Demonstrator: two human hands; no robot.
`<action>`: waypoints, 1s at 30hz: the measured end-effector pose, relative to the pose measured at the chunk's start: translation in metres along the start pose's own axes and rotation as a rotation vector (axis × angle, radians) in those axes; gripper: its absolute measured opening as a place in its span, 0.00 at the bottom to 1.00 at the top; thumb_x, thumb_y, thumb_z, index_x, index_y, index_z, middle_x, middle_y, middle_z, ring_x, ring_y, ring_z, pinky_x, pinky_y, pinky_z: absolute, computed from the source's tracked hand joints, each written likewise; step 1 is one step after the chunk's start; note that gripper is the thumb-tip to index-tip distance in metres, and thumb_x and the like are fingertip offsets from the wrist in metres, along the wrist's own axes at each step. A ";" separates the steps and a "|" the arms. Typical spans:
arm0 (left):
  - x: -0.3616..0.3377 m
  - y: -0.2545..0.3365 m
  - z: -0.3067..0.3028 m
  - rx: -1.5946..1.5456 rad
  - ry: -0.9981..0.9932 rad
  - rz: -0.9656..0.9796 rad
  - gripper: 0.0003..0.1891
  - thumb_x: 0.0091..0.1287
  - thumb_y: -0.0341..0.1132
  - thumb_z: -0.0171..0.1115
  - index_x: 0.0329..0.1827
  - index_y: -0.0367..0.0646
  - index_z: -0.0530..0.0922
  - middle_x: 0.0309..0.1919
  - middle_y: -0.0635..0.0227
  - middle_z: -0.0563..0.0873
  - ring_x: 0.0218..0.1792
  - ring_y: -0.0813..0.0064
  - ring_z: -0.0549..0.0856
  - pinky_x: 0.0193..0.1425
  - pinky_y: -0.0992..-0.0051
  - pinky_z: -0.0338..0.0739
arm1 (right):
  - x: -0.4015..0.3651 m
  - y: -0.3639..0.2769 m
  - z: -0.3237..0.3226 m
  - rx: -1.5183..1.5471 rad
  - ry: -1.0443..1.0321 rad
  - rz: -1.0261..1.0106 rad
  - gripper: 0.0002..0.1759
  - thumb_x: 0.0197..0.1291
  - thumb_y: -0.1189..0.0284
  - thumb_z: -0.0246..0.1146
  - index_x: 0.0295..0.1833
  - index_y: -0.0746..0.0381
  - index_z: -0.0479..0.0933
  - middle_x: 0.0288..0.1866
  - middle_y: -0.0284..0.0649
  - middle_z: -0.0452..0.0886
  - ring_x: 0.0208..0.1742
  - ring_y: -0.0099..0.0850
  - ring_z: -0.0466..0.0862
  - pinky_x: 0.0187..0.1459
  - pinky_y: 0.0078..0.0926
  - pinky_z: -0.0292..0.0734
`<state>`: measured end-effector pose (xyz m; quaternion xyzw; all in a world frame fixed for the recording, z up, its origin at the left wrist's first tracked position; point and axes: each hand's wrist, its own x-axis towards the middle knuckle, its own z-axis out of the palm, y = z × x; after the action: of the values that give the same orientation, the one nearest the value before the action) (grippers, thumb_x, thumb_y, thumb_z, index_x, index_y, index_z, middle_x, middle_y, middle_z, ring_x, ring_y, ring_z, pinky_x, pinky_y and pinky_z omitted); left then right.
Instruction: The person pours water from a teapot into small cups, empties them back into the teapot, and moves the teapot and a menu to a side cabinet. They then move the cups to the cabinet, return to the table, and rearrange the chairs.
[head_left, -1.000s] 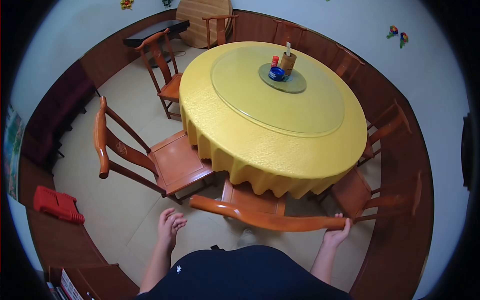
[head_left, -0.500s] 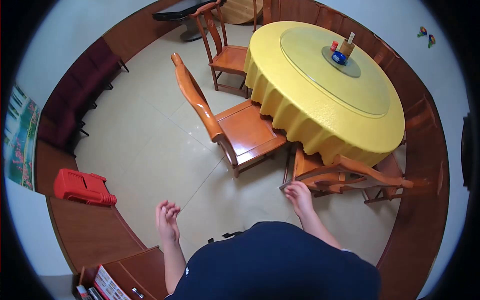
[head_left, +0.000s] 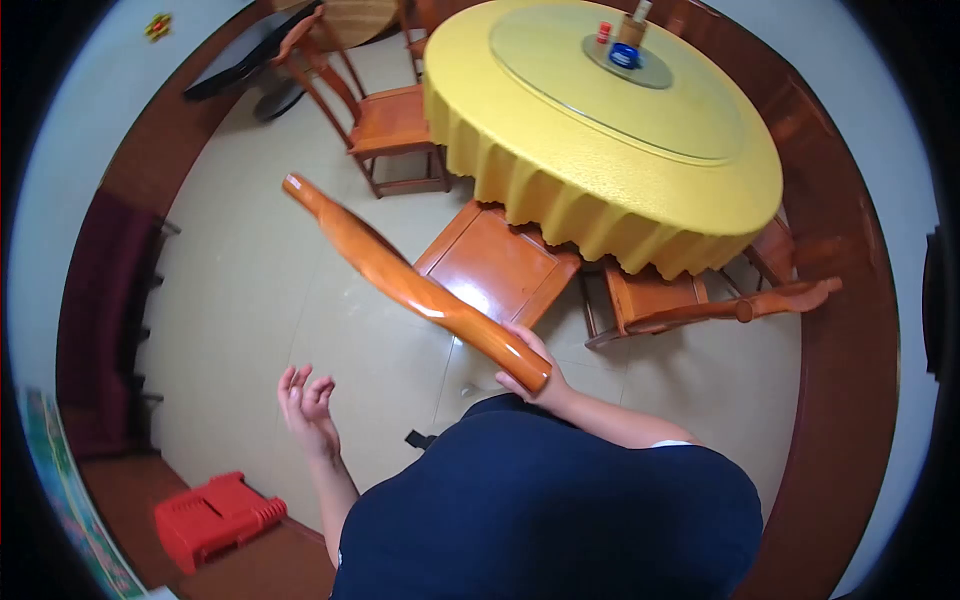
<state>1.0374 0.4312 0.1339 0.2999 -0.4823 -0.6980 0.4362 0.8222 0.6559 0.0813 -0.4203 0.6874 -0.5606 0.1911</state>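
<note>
Grips chair (head_left: 495, 262), partly under clothed counter (head_left: 560, 155), at rail's (head_left: 430, 305) near end with right hand (head_left: 552, 356) curled around; holds left hand (head_left: 308, 410) half-open, empty; probably best added at far end for steadier control.

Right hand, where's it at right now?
Head view, slightly right of and below centre: the right hand is at the near end of the chair's top rail, just above the dark shirt in the picture.
</note>
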 end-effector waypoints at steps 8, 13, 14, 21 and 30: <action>0.189 -0.031 -0.055 -0.188 -0.020 -0.224 0.23 0.61 0.45 0.45 0.55 0.40 0.59 0.48 0.56 0.67 0.47 0.63 0.71 0.51 0.64 0.66 | 0.004 -0.026 0.054 0.661 0.558 0.092 0.30 0.48 0.67 0.58 0.56 0.65 0.57 0.56 0.44 0.63 0.59 0.33 0.61 0.61 0.32 0.51; 0.306 -0.031 0.017 -0.194 -0.207 -0.239 0.25 0.61 0.48 0.45 0.55 0.40 0.59 0.48 0.57 0.68 0.50 0.62 0.70 0.53 0.61 0.64 | 0.014 -0.029 0.090 0.997 1.171 -0.045 0.22 0.52 0.64 0.54 0.50 0.64 0.62 0.55 0.48 0.65 0.58 0.36 0.63 0.61 0.34 0.51; 0.322 -0.031 0.032 -0.230 -0.310 -0.257 0.25 0.60 0.48 0.46 0.54 0.40 0.60 0.47 0.57 0.69 0.47 0.63 0.71 0.52 0.62 0.65 | 0.027 -0.046 0.091 1.024 1.282 -0.016 0.18 0.53 0.64 0.52 0.46 0.64 0.65 0.49 0.49 0.69 0.55 0.37 0.65 0.59 0.36 0.53; 0.357 -0.038 0.073 -0.485 -0.569 -0.526 0.19 0.59 0.47 0.46 0.43 0.40 0.67 0.22 0.66 0.74 0.24 0.72 0.73 0.36 0.70 0.71 | 0.042 -0.052 0.086 1.129 1.529 -0.099 0.11 0.47 0.71 0.53 0.36 0.66 0.68 0.38 0.45 0.72 0.44 0.38 0.71 0.56 0.35 0.60; 0.355 -0.048 0.113 -0.432 -0.499 -0.487 0.11 0.59 0.41 0.44 0.27 0.42 0.69 0.14 0.68 0.70 0.19 0.72 0.71 0.33 0.71 0.70 | 0.065 -0.030 0.025 1.288 1.612 -0.111 0.10 0.38 0.76 0.54 0.31 0.67 0.68 0.31 0.45 0.72 0.38 0.40 0.72 0.50 0.36 0.65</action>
<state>0.7714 0.1666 0.1294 0.1282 -0.3306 -0.9174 0.1808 0.8146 0.5887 0.1148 0.2308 0.1607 -0.9456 -0.1635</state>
